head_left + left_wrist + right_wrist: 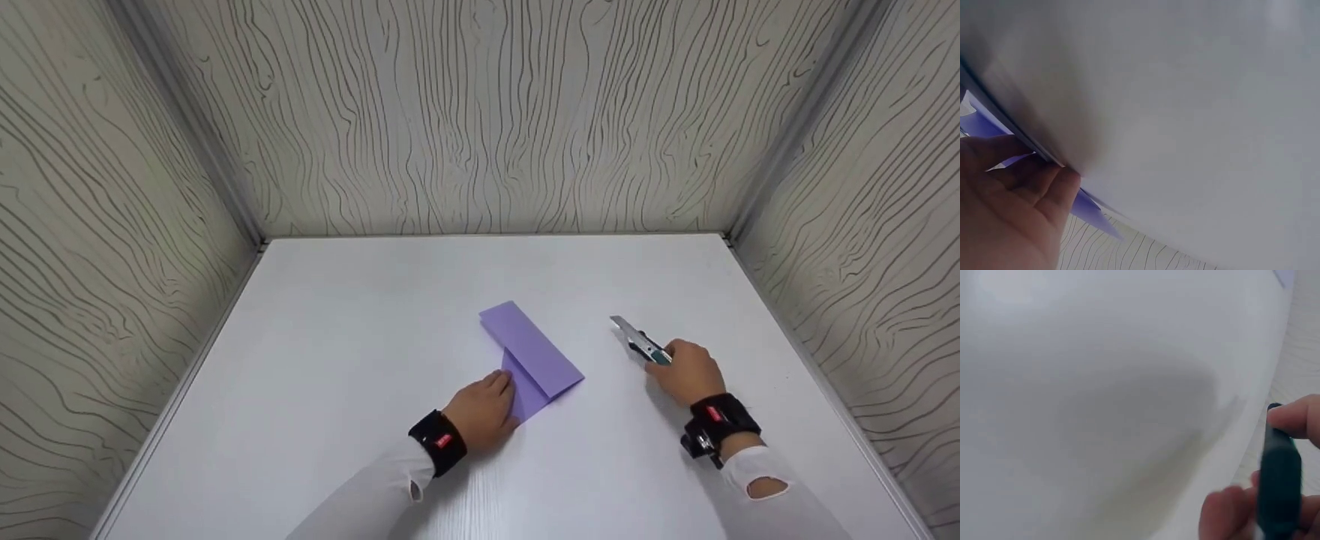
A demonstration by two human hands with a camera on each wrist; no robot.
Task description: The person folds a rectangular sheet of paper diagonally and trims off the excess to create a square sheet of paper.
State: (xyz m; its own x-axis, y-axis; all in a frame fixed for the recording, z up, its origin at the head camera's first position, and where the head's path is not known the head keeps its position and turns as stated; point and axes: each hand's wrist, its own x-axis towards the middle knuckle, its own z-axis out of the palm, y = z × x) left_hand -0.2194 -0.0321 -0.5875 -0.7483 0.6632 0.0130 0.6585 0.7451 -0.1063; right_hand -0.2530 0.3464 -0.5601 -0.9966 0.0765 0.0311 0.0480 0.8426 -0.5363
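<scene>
In the head view, a sheet of purple paper (534, 351) lies at a slant near the middle of the table, its upper part folded over into a long strip. My left hand (481, 409) rests on the paper's lower left part, fingertips pressing it against the table. The left wrist view shows those fingers (1053, 191) with purple edges sticking out beside them. To the right of the paper, my right hand (688, 371) grips a utility knife (643, 345), its blade pointing up and left. The knife's dark green handle (1279, 489) lies between thumb and fingers in the right wrist view.
A white table (360, 315) carries everything. Wood-grain panels stand behind it (480, 120) and along both sides, meeting at grey corner posts. Black bands (439, 442) with small cameras circle both wrists, over white sleeves.
</scene>
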